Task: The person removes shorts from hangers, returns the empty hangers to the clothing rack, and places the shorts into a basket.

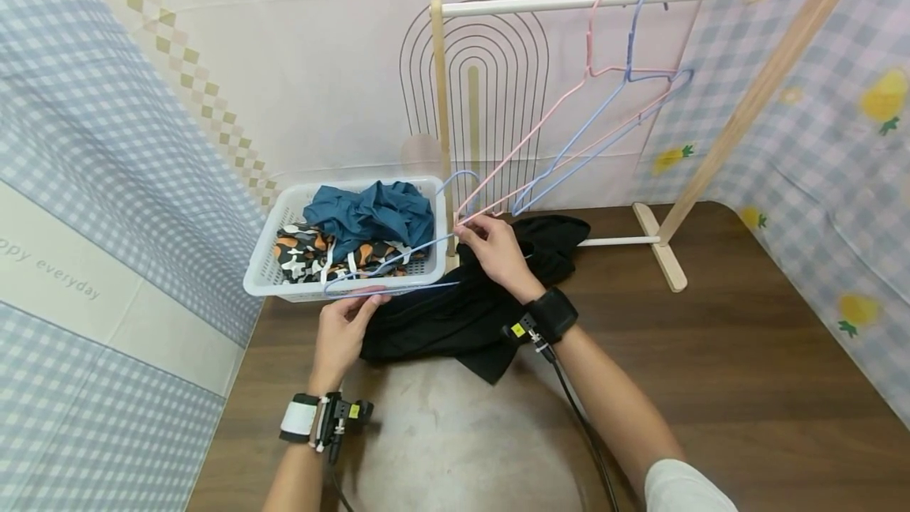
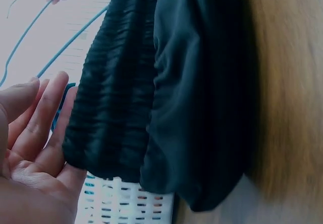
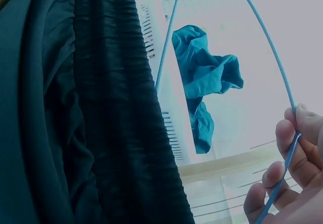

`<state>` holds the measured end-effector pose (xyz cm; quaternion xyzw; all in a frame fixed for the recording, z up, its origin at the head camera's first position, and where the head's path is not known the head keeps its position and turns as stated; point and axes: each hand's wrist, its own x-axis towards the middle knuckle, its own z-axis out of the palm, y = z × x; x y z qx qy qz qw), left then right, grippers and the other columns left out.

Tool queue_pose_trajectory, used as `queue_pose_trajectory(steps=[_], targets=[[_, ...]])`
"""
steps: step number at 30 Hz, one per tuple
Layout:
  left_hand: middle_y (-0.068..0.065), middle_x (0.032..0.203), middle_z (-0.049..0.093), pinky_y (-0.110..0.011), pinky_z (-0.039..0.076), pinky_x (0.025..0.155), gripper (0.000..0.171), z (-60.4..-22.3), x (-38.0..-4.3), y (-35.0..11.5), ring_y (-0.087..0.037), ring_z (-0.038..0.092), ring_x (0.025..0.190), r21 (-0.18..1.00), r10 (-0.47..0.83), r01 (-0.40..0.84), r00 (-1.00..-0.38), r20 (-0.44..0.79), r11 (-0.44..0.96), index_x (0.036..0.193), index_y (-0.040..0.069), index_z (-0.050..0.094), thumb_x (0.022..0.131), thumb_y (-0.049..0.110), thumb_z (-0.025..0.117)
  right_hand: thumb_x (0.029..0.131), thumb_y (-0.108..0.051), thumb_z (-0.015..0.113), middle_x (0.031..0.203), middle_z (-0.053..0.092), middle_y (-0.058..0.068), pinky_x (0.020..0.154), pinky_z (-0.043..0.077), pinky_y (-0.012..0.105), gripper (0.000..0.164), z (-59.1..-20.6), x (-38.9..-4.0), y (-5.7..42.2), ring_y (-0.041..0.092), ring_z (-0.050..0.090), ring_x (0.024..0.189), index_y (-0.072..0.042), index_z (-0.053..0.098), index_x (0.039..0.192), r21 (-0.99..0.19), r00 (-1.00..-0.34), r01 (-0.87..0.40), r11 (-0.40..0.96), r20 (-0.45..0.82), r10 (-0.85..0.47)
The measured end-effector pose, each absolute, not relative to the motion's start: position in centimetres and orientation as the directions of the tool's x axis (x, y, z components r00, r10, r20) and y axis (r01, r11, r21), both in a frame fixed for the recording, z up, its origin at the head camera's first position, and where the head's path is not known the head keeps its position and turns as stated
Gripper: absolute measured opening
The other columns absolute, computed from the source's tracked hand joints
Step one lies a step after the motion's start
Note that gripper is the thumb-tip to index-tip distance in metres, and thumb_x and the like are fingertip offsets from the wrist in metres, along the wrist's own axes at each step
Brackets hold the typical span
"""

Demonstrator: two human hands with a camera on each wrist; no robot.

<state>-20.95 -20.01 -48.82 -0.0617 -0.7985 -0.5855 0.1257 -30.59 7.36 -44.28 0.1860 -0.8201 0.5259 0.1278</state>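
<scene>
A light-blue wire hanger (image 1: pixel 419 246) is held between both hands, its hook rising beside the basket. My right hand (image 1: pixel 498 254) pinches it near the neck; in the right wrist view the thumb and fingers close round the blue wire (image 3: pixel 272 50). Farther left, my left hand (image 1: pixel 344 332) pinches the hanger's lower bar near its left end. Below lies a black garment (image 1: pixel 441 326) with a gathered elastic waistband (image 2: pixel 113 93), which stands close to the left fingers. The bar's other part disappears behind the waistband in both wrist views.
A white basket (image 1: pixel 259 271) holds teal cloth (image 1: pixel 373 216) and patterned cloth (image 1: pixel 302 255). On the rack's white rail (image 1: pixel 526 6) hang a pink hanger (image 1: pixel 529 137) and blue hangers (image 1: pixel 593 129). The rack's wooden foot (image 1: pixel 661 251) stands on the brown floor. Patterned curtains surround it.
</scene>
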Motion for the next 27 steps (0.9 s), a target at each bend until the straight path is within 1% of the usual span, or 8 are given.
queue_pose_trajectory(steps=[4, 7, 9, 14, 16, 18, 22, 27], targets=[[-0.022, 0.108, 0.078, -0.013, 0.051, 0.095, 0.021, -47.3, -20.5, -18.9, -0.012, 0.071, 0.109, 0.930, -0.043, 0.231, -0.966, 0.253, 0.287, 0.114, -0.009, 0.076, 0.105, 0.006, 0.064, 0.103, -0.018, 0.071, 0.094, 0.072, 0.012, 0.071, 0.044, 0.029, 0.020, -44.1, -30.5, 6.9, 0.020, 0.057, 0.080, 0.000, 0.078, 0.105, -0.830, -0.908, -0.419, 0.369, 0.388, -0.158], [-0.021, 0.109, 0.078, -0.013, 0.050, 0.096, 0.022, -47.3, -20.6, -18.5, -0.019, 0.071, 0.114, 0.930, -0.036, 0.229, -0.968, 0.249, 0.288, 0.113, -0.009, 0.077, 0.106, 0.007, 0.063, 0.103, -0.019, 0.071, 0.100, 0.074, 0.014, 0.072, 0.045, 0.028, 0.021, -43.9, -30.4, 6.6, 0.021, 0.060, 0.082, 0.001, 0.078, 0.108, -0.841, -0.913, -0.409, 0.355, 0.379, -0.154], [-0.022, 0.109, 0.078, -0.014, 0.050, 0.097, 0.023, -47.7, -20.8, -18.4, -0.020, 0.071, 0.116, 0.930, -0.029, 0.237, -0.966, 0.255, 0.279, 0.114, -0.010, 0.076, 0.107, 0.007, 0.062, 0.103, -0.019, 0.071, 0.102, 0.075, 0.015, 0.072, 0.046, 0.028, 0.022, -43.9, -30.4, 6.3, 0.021, 0.062, 0.084, 0.001, 0.078, 0.109, -0.844, -0.913, -0.409, 0.347, 0.380, -0.152], [-0.021, 0.108, 0.078, -0.015, 0.052, 0.097, 0.024, -48.7, -21.4, -18.3, -0.012, 0.071, 0.113, 0.939, -0.013, 0.261, -0.963, 0.270, 0.224, 0.114, -0.010, 0.076, 0.106, 0.009, 0.064, 0.104, -0.020, 0.070, 0.095, 0.074, 0.013, 0.071, 0.045, 0.026, 0.022, -43.8, -30.3, 5.6, 0.017, 0.061, 0.081, 0.000, 0.078, 0.107, -0.853, -0.912, -0.411, 0.322, 0.382, -0.149], [-0.019, 0.108, 0.079, -0.017, 0.052, 0.097, 0.025, -49.0, -21.5, -18.3, -0.010, 0.071, 0.113, 0.941, -0.007, 0.273, -0.960, 0.280, 0.199, 0.114, -0.008, 0.077, 0.106, 0.012, 0.065, 0.104, -0.021, 0.070, 0.092, 0.073, 0.011, 0.069, 0.043, 0.025, 0.021, -43.8, -30.2, 5.3, 0.015, 0.058, 0.078, -0.001, 0.078, 0.104, -0.858, -0.914, -0.406, 0.316, 0.377, -0.150], [-0.018, 0.107, 0.079, -0.018, 0.053, 0.097, 0.025, -49.1, -21.5, -18.2, -0.012, 0.071, 0.113, 0.942, -0.002, 0.276, -0.960, 0.282, 0.192, 0.114, -0.007, 0.077, 0.106, 0.014, 0.066, 0.105, -0.021, 0.069, 0.088, 0.071, 0.009, 0.066, 0.040, 0.025, 0.021, -43.7, -30.1, 5.0, 0.014, 0.054, 0.075, -0.001, 0.077, 0.102, -0.861, -0.915, -0.404, 0.309, 0.375, -0.152], [-0.017, 0.106, 0.080, -0.020, 0.054, 0.096, 0.024, -49.2, -21.7, -18.1, -0.012, 0.072, 0.111, 0.941, 0.007, 0.287, -0.957, 0.291, 0.179, 0.115, -0.003, 0.078, 0.106, 0.016, 0.066, 0.105, -0.020, 0.068, 0.089, 0.067, 0.008, 0.066, 0.038, 0.025, 0.022, -43.5, -30.0, 4.5, 0.016, 0.048, 0.074, -0.001, 0.075, 0.098, -0.861, -0.905, -0.425, 0.281, 0.395, -0.158], [-0.019, 0.107, 0.079, -0.021, 0.055, 0.095, 0.023, -49.3, -21.9, -17.9, -0.006, 0.073, 0.106, 0.944, 0.007, 0.287, -0.957, 0.290, 0.166, 0.115, -0.004, 0.077, 0.105, 0.014, 0.067, 0.106, -0.022, 0.068, 0.092, 0.066, 0.008, 0.069, 0.041, 0.026, 0.021, -43.4, -29.8, 3.9, 0.016, 0.051, 0.078, -0.002, 0.075, 0.102, -0.871, -0.906, -0.421, 0.254, 0.392, -0.158]])
